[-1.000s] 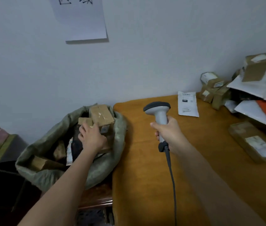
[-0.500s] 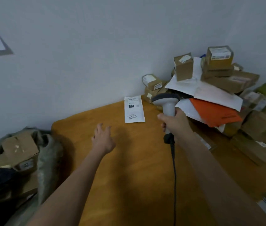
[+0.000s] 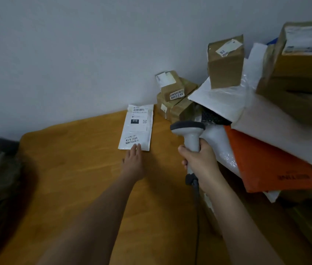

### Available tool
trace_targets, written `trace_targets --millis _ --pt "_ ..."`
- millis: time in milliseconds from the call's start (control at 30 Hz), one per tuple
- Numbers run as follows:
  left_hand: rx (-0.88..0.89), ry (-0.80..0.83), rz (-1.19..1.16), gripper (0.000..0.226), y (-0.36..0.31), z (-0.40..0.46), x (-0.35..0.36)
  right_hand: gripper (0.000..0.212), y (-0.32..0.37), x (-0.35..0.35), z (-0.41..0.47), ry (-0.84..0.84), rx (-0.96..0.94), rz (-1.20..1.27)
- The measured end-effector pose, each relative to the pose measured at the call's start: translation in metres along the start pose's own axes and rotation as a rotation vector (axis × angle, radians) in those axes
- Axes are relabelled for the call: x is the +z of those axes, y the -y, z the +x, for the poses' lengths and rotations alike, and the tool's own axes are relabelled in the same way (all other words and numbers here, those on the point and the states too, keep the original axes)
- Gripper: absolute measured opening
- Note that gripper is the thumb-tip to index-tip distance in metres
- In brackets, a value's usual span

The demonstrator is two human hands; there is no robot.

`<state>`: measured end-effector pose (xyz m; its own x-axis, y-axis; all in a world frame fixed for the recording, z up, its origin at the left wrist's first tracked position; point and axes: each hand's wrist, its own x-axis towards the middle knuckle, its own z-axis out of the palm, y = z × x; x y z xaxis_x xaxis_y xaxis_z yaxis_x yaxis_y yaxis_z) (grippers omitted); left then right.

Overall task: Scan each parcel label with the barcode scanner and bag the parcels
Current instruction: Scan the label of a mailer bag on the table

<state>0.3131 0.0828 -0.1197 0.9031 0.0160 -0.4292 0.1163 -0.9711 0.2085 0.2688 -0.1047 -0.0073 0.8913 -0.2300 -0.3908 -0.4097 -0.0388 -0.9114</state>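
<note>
Head view, left hand point(image 3: 133, 163) flat-fingered touching white mailer point(image 3: 137, 129), right hand point(image 3: 199, 161) gripping scanner point(image 3: 190, 133), parcel heap point(image 3: 266, 111) beside it

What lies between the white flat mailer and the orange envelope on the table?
In the head view, the barcode scanner gripped in the right hand stands between the white flat mailer and the orange envelope, with bare wooden table beside the mailer.

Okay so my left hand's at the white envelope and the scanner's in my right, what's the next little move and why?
Probably aim the barcode scanner at the flat white parcel. It lies face up on the table with its barcode label showing, the left hand's straight fingers reach its near edge, and the right hand grips the scanner just beside it. Scanning comes before bagging.
</note>
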Motion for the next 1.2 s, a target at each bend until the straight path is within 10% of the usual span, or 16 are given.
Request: trace_targets --millis 367,1200 --pt "0.036 -0.039 0.092 0.064 0.018 0.032 0.001 0.018 -0.033 0.001 0.021 0.060 0.091 -0.072" --pt "-0.093 0.092 0.065 0.028 0.119 -0.185 0.054 0.008 -0.012 0.065 -0.099 0.233 0.113 -0.113"
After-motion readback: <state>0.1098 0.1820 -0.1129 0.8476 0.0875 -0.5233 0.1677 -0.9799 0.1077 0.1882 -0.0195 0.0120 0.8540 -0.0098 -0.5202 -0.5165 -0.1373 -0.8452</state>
